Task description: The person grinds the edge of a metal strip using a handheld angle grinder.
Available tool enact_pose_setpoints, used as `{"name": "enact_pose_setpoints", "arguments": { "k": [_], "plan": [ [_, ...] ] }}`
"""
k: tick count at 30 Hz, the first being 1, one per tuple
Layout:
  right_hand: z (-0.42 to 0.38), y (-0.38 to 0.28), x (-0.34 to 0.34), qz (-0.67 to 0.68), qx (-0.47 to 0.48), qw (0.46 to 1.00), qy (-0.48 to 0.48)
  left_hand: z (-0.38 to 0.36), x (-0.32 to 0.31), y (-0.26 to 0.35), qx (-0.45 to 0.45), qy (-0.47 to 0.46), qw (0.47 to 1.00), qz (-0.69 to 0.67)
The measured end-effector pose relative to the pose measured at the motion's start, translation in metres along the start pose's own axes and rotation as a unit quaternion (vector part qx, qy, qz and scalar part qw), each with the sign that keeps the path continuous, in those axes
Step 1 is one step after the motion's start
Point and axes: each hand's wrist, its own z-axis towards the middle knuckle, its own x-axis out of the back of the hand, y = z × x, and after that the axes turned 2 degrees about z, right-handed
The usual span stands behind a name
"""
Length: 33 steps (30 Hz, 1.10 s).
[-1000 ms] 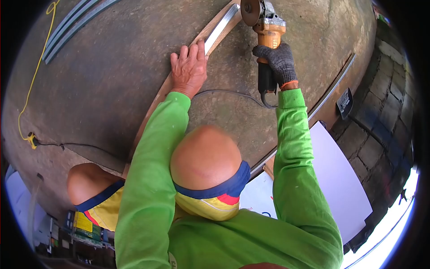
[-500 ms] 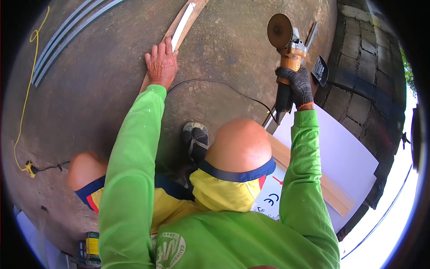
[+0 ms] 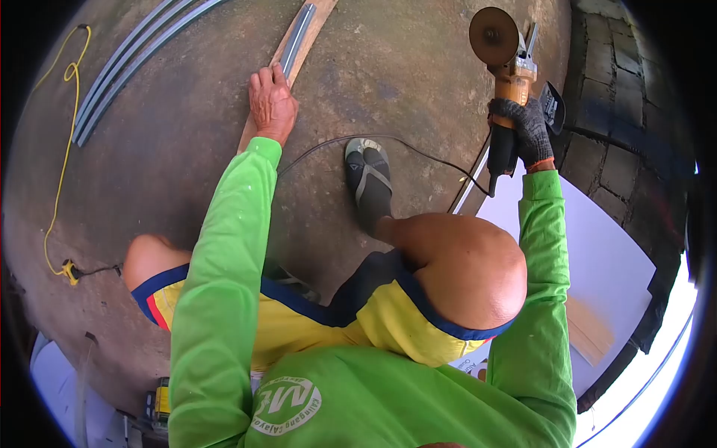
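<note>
My bare left hand (image 3: 272,104) is closed over the near end of a short grey metal channel (image 3: 297,37), which lies along a wooden board (image 3: 317,28) on the floor. Part of the board reappears below the wrist. In a dark knit glove, my right hand (image 3: 525,128) wraps round the body of a yellow and black angle grinder (image 3: 514,91). The grinder is raised off to the right, its round brown disc (image 3: 494,37) pointing away from me and apart from the channel. Its black cord (image 3: 388,137) trails across the floor to the left.
Long metal channels (image 3: 123,71) lie at the upper left, beside a yellow cord (image 3: 63,172) with a yellow plug end (image 3: 71,272). A white sheet (image 3: 609,246) lies at right by a concrete block wall (image 3: 601,97). My foot (image 3: 367,175) stands between the hands.
My right hand and the grinder have moved up and to the right in view. My right knee has swung right, and the foot shows farther forward. The left hand stays on the channel.
</note>
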Motion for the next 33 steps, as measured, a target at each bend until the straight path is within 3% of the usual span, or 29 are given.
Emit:
{"name": "enact_pose_setpoints", "arguments": {
  "k": [10,21,25,33],
  "plan": [
    [0.117,-0.003,-0.088,-0.130,0.021,0.978,-0.161,-0.007,0.006,0.019,0.094,0.002,0.995,0.029],
    [0.209,-0.016,-0.137,-0.137,0.090,0.937,-0.308,-0.019,0.003,0.004,0.034,0.032,0.999,-0.008],
    [0.229,-0.015,-0.140,-0.176,0.136,0.924,-0.312,-0.023,0.007,0.004,0.033,0.045,0.998,0.005],
    [0.225,-0.018,-0.144,-0.235,0.134,0.906,-0.326,-0.043,0.020,0.001,0.037,0.035,0.998,0.024]
  ]
}}
